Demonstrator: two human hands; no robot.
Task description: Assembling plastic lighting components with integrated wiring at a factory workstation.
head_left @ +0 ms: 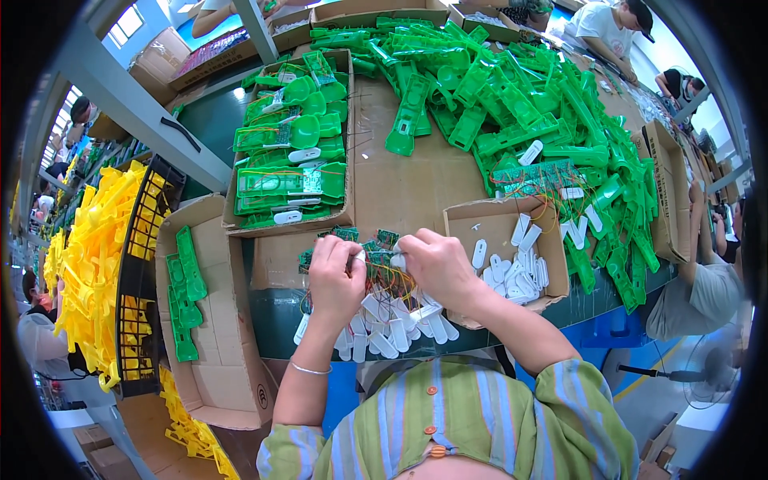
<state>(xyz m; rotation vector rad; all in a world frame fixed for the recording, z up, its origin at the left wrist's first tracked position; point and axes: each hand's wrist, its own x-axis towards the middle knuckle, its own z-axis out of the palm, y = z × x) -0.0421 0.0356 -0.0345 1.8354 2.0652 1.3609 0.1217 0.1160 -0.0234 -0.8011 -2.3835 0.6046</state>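
My left hand [336,276] and my right hand [436,266] are close together at the table's near edge, with white covers on some fingertips. Fingers of both hands pinch a small green circuit board [378,256] between them; the fingertips hide part of it. More circuit boards [345,234] with red, yellow and dark wires lie just beyond and under the hands. White oval-ended plastic pieces [392,330], several joined to the wires, spread out below them along the edge. Right of my right hand stands a cardboard tray [462,214] with loose white plastic pieces [512,276].
A large heap of green plastic housings [512,96] covers the far right. At the far left, a cardboard box [349,120] holds wired green housings. Another box [220,388] holds a few green parts, beside a black crate [136,308] of yellow parts. Other people work around.
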